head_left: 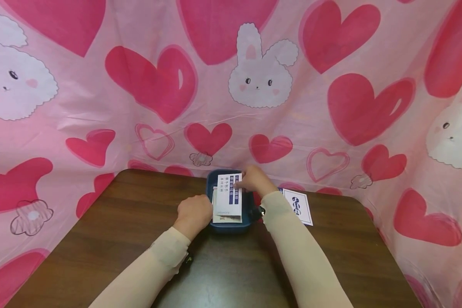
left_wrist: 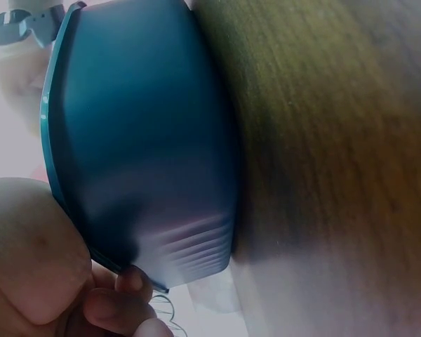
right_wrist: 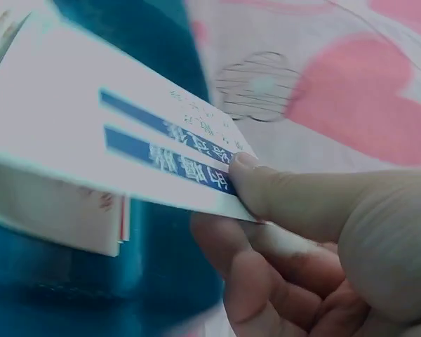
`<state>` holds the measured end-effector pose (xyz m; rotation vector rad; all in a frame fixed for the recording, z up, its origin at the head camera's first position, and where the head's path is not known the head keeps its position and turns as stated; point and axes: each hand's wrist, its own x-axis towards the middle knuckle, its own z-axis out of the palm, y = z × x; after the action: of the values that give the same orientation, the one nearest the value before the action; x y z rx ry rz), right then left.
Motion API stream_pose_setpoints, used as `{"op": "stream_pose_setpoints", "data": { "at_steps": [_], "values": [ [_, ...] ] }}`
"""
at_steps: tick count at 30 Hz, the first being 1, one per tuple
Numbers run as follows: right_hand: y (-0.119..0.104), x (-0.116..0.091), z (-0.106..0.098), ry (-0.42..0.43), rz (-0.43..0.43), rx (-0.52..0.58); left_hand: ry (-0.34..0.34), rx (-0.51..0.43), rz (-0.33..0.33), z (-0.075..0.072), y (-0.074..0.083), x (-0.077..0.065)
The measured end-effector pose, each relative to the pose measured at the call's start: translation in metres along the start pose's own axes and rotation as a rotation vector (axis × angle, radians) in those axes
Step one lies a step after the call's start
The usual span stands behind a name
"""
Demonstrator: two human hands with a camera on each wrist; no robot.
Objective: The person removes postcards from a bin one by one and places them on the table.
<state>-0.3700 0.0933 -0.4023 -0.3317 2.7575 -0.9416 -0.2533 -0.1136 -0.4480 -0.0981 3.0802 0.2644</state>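
Note:
A dark blue plastic basket (head_left: 231,229) stands on the table near its far edge. At its left rim, my left hand (head_left: 194,214) holds on with curled fingers (left_wrist: 116,305); the basket's outer wall (left_wrist: 147,126) fills much of the left wrist view. My right hand (head_left: 257,180) pinches a white card (right_wrist: 63,112) between thumb and fingers at its far right corner. Blue blocks with characters are printed on that card, which is over the basket. Beneath it, partly hidden, lie other paper cards (head_left: 231,220) with reddish print.
Right of the basket, a white card with a blue border and blue print (head_left: 298,207) lies on the brown wooden table (head_left: 138,214). Behind and at both sides hangs a pink cloth (head_left: 211,98) with hearts and rabbits, close to the table's far edge.

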Motion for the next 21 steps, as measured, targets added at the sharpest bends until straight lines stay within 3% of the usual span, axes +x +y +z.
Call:
{"op": "stream_pose_setpoints", "data": {
  "at_steps": [4,8,13,21],
  "values": [
    [0.012,-0.006,-0.014,0.024,-0.035,0.094,-0.008,-0.019,0.003,0.001,-0.001,0.000],
    [0.026,-0.013,-0.030,0.080,-0.069,0.255,-0.011,-0.025,0.002,0.000,-0.002,-0.001],
    [0.046,-0.024,-0.050,0.139,-0.021,0.456,-0.001,-0.014,0.007,-0.001,-0.001,-0.001],
    [0.092,-0.042,-0.075,0.276,0.075,0.493,0.000,-0.031,-0.010,-0.002,0.001,-0.002]
  ]
}}
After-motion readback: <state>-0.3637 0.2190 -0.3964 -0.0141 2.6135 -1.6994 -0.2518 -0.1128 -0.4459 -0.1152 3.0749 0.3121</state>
